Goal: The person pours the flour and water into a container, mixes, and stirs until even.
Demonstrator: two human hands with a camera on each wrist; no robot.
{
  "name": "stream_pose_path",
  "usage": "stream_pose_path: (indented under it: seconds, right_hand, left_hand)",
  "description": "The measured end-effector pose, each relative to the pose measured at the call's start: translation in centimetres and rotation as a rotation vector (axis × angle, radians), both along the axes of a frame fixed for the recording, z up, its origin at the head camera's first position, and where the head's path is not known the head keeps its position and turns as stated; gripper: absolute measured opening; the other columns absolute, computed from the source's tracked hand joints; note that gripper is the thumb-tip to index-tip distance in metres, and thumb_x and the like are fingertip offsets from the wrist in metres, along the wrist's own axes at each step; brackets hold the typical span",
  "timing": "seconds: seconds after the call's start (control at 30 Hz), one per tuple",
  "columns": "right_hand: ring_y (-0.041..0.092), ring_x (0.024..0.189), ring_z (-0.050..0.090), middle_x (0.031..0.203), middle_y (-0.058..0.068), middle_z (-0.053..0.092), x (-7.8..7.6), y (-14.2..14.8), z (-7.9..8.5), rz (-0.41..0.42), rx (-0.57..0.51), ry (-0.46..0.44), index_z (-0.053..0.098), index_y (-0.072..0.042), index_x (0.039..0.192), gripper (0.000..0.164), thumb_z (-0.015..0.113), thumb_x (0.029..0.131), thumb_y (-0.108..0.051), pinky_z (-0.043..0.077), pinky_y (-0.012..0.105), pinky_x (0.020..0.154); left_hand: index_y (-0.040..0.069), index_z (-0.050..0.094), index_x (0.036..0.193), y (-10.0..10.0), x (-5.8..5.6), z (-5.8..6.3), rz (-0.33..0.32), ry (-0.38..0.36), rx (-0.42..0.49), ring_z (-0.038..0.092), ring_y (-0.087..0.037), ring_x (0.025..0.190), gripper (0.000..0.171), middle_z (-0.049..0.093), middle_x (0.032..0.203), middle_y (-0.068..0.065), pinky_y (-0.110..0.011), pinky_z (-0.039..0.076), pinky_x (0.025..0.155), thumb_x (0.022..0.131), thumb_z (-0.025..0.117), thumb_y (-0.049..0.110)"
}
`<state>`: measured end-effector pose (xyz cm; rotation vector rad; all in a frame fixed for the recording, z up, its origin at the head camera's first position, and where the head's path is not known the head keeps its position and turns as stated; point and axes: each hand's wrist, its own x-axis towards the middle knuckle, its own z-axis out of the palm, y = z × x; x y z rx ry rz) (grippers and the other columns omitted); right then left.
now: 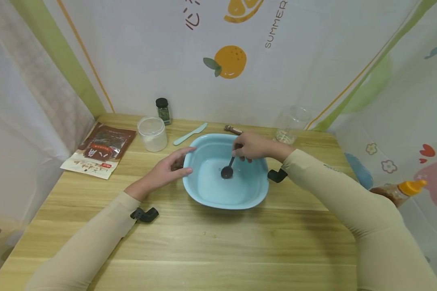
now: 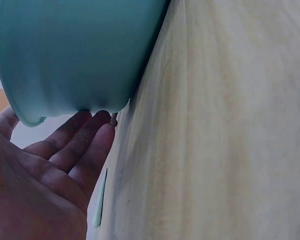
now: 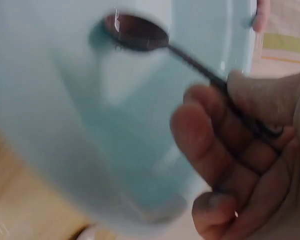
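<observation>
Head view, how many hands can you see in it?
2: the left hand touches the rim of the basin, and the right hand holds a spoon inside it. No other hand shows.

Wooden table (image 1: 240, 250) (light-grained) bears basin (image 1: 211, 188), packet (image 1: 101, 149), knife (image 1: 191, 133), black-lidded jar (image 1: 163, 111)

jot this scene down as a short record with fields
basin: light blue, on the wooden table
left hand: touches basin's rim and outer side
right hand: holds dark spoon
spoon position: head inside basin
left side: packet, round tub
back left: black-lidded jar, pale knife
back right: clear container
</observation>
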<state>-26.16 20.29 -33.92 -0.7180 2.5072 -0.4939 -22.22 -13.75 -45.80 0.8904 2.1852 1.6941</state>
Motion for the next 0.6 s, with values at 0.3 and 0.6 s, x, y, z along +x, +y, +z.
stream_pose_path:
  seconds: [0.3, 0.6]
  right_hand:
    - [0.020, 0.067, 0.069, 0.080, 0.008, 0.075, 0.5, 0.1, 0.2, 0.118, 0.037, -0.075, 0.080, -0.003, 0.108, 0.023, 0.069, 0.112, -0.023, 0.056, 0.036, 0.069]
    - [0.022, 0.067, 0.070, 0.074, 0.003, 0.072, 0.6, -0.9, 0.4, 0.094, 0.058, -0.070, 0.080, -0.004, 0.102, 0.020, 0.070, 0.111, -0.020, 0.054, 0.035, 0.068]
  left_hand:
    - [0.009, 0.039, 0.172, 0.0, 0.0, 0.0, 0.006, 0.000, 0.003, 0.056, -0.047, 0.148, 0.071, 0.047, 0.170, -0.023, -0.050, 0.057, 0.111, 0.108, 0.071, 0.008]
    - [0.009, 0.039, 0.172, -0.1, -0.1, -0.3, 0.000, 0.003, 0.009, 0.056, -0.046, 0.148, 0.071, 0.048, 0.169, -0.024, -0.049, 0.057, 0.112, 0.109, 0.071, 0.009]
